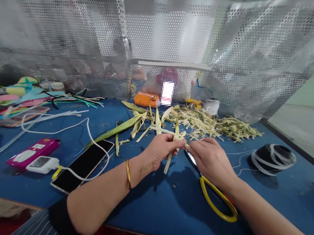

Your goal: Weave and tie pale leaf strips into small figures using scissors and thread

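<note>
My left hand (160, 148) pinches a small bundle of folded pale green leaf strips (178, 134) between thumb and fingers. Several strip ends stick out of it, upward, to the left and down below the hand. Close beside it, my right hand (211, 160) is closed at the bundle's right side, its fingertips on a strip end that they mostly hide. Under the right hand and wrist lie scissors with yellow handles (205, 193), partly covered. Longer green leaf pieces (118, 129) rest on the blue table (155, 201) beyond the left hand.
A heap of shredded leaf bits (197, 121) lies behind my hands. To the right stands a black spool (271, 159) with white string. At left are a dark phone (84, 166), a white cable and a magenta box (33, 153). A perforated metal panel (87, 37) borders the back.
</note>
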`<action>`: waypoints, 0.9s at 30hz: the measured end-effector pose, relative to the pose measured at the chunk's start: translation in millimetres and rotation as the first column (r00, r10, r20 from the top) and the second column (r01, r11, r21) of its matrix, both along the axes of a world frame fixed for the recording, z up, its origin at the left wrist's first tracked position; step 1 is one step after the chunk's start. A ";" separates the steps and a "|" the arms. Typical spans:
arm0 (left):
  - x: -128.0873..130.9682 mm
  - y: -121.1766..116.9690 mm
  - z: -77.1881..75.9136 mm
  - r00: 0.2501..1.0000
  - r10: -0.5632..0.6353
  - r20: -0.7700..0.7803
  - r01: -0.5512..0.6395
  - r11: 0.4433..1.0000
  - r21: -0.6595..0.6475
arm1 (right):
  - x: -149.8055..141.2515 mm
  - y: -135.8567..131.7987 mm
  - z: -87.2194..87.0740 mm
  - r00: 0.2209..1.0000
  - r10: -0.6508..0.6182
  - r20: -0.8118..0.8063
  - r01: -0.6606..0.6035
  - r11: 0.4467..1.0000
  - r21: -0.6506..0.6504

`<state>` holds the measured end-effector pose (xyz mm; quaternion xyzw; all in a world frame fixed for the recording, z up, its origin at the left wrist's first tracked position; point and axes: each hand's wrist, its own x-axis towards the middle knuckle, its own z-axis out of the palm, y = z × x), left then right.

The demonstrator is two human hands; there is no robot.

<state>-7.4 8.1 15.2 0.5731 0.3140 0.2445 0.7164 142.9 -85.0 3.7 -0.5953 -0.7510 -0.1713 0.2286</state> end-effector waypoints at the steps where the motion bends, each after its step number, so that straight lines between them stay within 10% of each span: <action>1: 0.7 -0.1 -1.2 1.000 -0.001 0.014 0.001 1.000 0.005 | 1.5 -0.2 1.5 1.000 0.015 -0.021 -0.015 1.000 -0.017; 11: -0.5 5.7 -3.2 0.992 -0.064 0.113 0.090 0.965 -0.247 | 13.3 -1.5 10.1 0.995 0.051 -0.085 -0.064 0.986 -0.154; 19: 1.2 3.0 -5.3 0.999 -0.018 -0.050 0.009 0.984 -0.178 | 1.2 4.1 -4.3 0.993 0.081 0.086 -0.073 0.993 -0.092; 27: -1.2 15.4 -6.5 0.997 -0.070 -0.023 0.064 0.978 -0.200 | 16.0 -7.6 19.3 0.987 0.095 0.128 -0.065 0.973 -0.222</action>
